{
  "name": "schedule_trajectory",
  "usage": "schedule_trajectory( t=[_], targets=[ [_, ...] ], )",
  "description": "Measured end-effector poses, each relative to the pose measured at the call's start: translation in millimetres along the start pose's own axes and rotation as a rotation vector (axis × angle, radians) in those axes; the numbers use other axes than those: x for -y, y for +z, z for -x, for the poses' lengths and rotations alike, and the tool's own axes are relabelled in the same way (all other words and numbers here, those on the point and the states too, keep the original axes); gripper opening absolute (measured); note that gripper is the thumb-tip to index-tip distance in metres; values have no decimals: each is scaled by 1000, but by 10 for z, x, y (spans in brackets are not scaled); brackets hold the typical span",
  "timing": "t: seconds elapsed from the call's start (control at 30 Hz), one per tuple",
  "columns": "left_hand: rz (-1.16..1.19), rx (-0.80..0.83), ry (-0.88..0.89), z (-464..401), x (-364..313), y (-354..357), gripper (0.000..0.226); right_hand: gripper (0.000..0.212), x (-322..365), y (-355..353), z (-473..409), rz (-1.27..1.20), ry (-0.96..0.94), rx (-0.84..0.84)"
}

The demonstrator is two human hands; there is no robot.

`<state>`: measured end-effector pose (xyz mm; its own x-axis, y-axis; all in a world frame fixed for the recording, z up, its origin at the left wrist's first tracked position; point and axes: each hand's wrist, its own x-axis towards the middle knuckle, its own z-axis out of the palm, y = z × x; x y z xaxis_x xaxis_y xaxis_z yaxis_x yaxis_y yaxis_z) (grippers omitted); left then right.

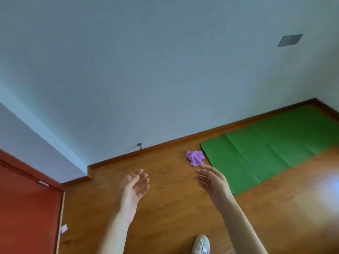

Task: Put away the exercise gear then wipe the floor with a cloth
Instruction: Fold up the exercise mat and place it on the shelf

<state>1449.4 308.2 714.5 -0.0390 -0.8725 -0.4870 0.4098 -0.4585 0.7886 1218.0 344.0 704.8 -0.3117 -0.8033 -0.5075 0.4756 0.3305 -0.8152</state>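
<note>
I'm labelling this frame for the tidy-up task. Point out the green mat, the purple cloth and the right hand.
green mat [266, 153], head view, middle of its flat top surface.
purple cloth [195, 157], head view, centre of the crumpled heap.
right hand [213, 182], head view, middle of the hand.

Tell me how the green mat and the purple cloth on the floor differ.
The mat is green and the cloth purple. The mat lies spread flat with fold creases across it, while the cloth sits crumpled in a heap. The mat covers a far larger patch of floor than the cloth. The mat runs along the wall into the corner; the cloth sits just off its near end. Both rest on the wooden floor, and neither hand touches them.
</note>
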Motion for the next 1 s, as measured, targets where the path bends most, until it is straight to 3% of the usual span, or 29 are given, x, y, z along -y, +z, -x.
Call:
schedule_trajectory(
  t=[0.27, 0.57, 1.0],
  targets=[
    [-245, 222, -56, -320, 546, 1744, 15, 18, 801, -1315, -347, -112, -109, -184],
    [-343, 372, -153, -551, 1159, 3186, 16, 20, 1234, -2680, -542, -215, -165, -388],
    [-516, 497, -204, -1231, 1756, 4790, 18, 23, 1883, -3706, -1210, -278, -205, -517]
  ],
)
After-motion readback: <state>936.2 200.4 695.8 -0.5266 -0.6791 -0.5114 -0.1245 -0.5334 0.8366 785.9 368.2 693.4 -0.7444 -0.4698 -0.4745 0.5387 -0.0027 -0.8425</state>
